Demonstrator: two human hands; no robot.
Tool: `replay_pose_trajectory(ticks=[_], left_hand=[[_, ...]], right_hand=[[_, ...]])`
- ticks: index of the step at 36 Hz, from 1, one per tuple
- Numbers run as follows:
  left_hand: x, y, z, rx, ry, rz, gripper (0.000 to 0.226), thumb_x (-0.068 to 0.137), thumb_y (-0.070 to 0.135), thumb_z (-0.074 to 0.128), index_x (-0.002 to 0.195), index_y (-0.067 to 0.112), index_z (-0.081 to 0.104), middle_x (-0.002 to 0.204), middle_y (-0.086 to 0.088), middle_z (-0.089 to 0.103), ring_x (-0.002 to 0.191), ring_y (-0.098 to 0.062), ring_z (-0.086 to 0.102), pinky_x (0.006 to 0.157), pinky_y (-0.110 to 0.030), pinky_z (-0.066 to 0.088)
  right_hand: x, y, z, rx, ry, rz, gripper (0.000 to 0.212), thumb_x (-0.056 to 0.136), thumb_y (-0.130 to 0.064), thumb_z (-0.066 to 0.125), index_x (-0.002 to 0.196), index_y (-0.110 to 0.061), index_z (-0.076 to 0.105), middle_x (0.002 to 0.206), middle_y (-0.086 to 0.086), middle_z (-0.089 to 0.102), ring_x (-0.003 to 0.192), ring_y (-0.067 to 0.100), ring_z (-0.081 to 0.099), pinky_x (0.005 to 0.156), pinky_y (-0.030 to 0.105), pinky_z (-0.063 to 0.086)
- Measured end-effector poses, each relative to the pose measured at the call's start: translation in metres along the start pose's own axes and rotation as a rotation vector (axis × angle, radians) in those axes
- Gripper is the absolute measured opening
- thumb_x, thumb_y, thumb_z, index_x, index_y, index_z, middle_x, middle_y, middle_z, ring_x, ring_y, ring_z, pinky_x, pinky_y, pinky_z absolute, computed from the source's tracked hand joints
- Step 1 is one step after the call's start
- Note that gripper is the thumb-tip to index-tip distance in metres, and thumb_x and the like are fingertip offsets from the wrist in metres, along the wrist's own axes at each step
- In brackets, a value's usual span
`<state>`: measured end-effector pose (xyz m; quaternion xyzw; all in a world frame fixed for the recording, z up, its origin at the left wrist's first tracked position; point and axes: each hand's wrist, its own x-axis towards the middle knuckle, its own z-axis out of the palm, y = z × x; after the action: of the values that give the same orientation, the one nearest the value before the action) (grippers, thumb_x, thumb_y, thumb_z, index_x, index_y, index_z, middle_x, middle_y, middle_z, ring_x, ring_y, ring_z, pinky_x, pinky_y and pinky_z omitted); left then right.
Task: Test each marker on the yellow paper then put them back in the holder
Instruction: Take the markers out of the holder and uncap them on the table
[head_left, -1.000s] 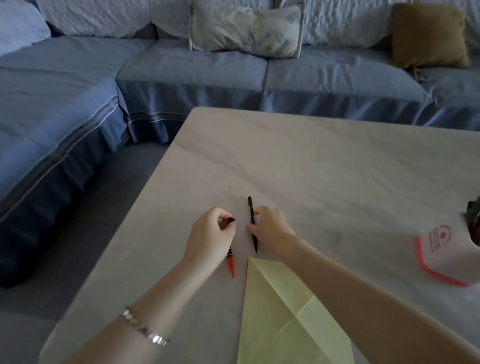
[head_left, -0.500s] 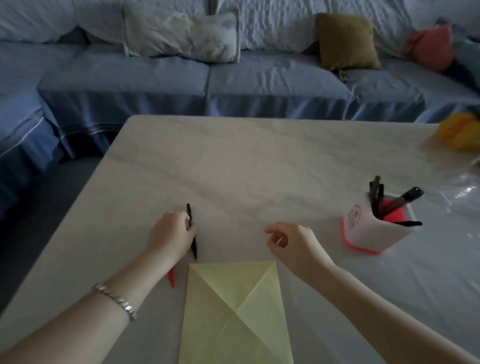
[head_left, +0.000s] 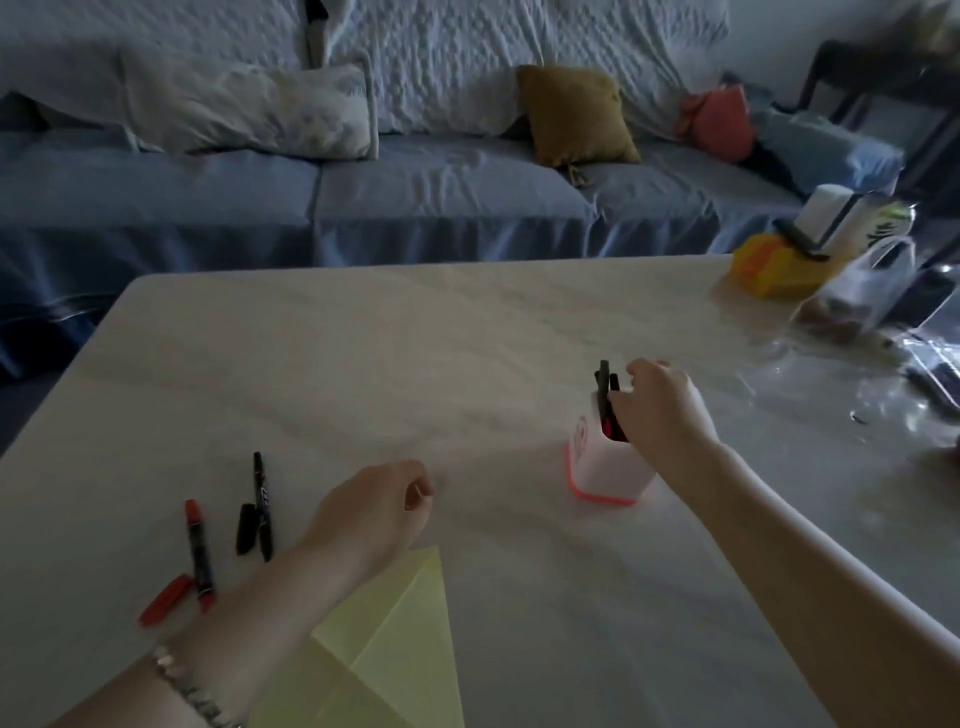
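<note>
Marble-pale, our table (head_left: 363, 353) has the holder (head_left: 608, 470) right of the middle, well in from every edge, with open marble behind it. Our right hand (head_left: 667, 415) curls over the markers (head_left: 604, 392) inside; we cannot tell whether it pinches one. Our left hand (head_left: 374, 514), loosely curled and holding nothing, hovers over the yellow paper (head_left: 400, 644) at the near edge. An uncapped black marker (head_left: 262, 506) and red marker (head_left: 200, 556) lie toward the left edge. The holder's red mark is unreadable.

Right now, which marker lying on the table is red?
The leftmost marker, red cap beside it; the black marker lies nearer the left hand.
</note>
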<state>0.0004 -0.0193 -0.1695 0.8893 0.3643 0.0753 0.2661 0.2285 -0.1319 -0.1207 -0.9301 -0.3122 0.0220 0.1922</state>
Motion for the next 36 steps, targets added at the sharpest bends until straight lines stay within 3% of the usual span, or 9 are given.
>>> replay_pose_trajectory(ticks=[7,11,15,19,21,23,26,30,36], left_hand=[[-0.008,0.0,-0.005,-0.119,-0.029,-0.002,0.007,0.086,0.023,0.057,0.087,0.023,0.064,0.086,0.004,0.068,0.088,-0.018,0.064,0.079,-0.033,0.051],[-0.012,0.008,-0.004,-0.202,0.015,0.033,0.014,0.086,0.018,0.057,0.079,0.03,0.058,0.075,0.012,0.06,0.077,-0.012,0.059,0.071,-0.023,0.044],[-0.016,0.022,-0.001,-0.33,0.129,0.157,0.028,0.085,0.023,0.062,0.112,0.018,0.057,0.098,0.007,0.059,0.092,-0.006,0.057,0.081,-0.014,0.043],[-0.027,0.034,-0.008,-0.349,0.155,0.309,0.064,0.08,0.057,0.04,0.132,0.019,0.039,0.117,0.014,0.045,0.112,0.006,0.042,0.093,-0.001,0.028],[-0.033,0.035,-0.01,-0.306,0.176,0.372,0.056,0.085,0.055,0.039,0.128,0.019,0.043,0.11,0.018,0.047,0.105,0.01,0.043,0.09,0.002,0.028],[-0.041,0.034,-0.014,-0.308,0.168,0.354,0.029,0.092,0.044,0.043,0.11,0.024,0.051,0.089,0.017,0.054,0.085,0.007,0.051,0.077,-0.004,0.037],[-0.053,0.027,-0.019,-0.34,0.148,0.284,0.015,0.096,0.03,0.038,0.094,0.023,0.051,0.073,0.005,0.053,0.066,-0.009,0.05,0.063,-0.021,0.04],[-0.062,0.009,-0.026,-0.357,0.163,0.195,0.023,0.098,0.026,0.037,0.078,0.032,0.048,0.071,0.01,0.052,0.066,-0.005,0.049,0.057,-0.016,0.036],[-0.074,-0.017,-0.029,-0.277,0.171,0.15,0.026,0.097,0.032,0.034,0.093,0.017,0.055,0.063,0.004,0.058,0.049,-0.004,0.048,0.045,-0.019,0.032]], right_hand=[[0.003,0.013,0.016,-0.008,0.029,-0.027,0.02,0.088,-0.015,0.051,0.072,-0.004,0.052,0.073,0.018,0.057,0.064,0.03,0.048,0.056,0.03,0.035],[-0.024,0.012,-0.005,0.113,0.242,-0.128,0.013,0.089,-0.018,0.053,0.088,-0.006,0.058,0.076,0.006,0.055,0.066,0.027,0.05,0.057,0.03,0.037],[-0.063,-0.011,-0.03,0.46,0.415,-0.372,0.008,0.086,-0.013,0.06,0.092,-0.009,0.062,0.078,-0.001,0.06,0.061,0.008,0.058,0.06,0.017,0.048],[-0.09,-0.04,-0.029,1.148,0.2,-0.263,0.01,0.083,-0.007,0.062,0.082,-0.016,0.058,0.073,0.003,0.064,0.057,0.007,0.062,0.057,0.019,0.053],[-0.098,-0.055,-0.022,1.335,0.06,-0.192,0.006,0.083,-0.007,0.061,0.081,-0.012,0.059,0.069,0.004,0.064,0.055,0.009,0.061,0.054,0.02,0.052],[-0.105,-0.068,-0.011,1.472,-0.069,-0.099,0.008,0.086,-0.003,0.056,0.081,-0.008,0.059,0.068,0.004,0.063,0.053,0.009,0.06,0.052,0.02,0.051],[-0.115,-0.085,0.004,1.487,-0.213,-0.009,0.01,0.088,-0.006,0.053,0.082,-0.008,0.062,0.066,0.001,0.063,0.053,0.006,0.059,0.052,0.018,0.05],[-0.128,-0.103,0.03,1.29,-0.363,-0.039,0.01,0.085,-0.006,0.059,0.08,-0.012,0.065,0.065,-0.002,0.066,0.055,0.004,0.061,0.053,0.015,0.051],[-0.137,-0.121,0.054,1.235,-0.448,-0.067,0.019,0.087,-0.006,0.057,0.07,-0.014,0.064,0.061,-0.003,0.067,0.06,0.009,0.065,0.06,0.017,0.054]])
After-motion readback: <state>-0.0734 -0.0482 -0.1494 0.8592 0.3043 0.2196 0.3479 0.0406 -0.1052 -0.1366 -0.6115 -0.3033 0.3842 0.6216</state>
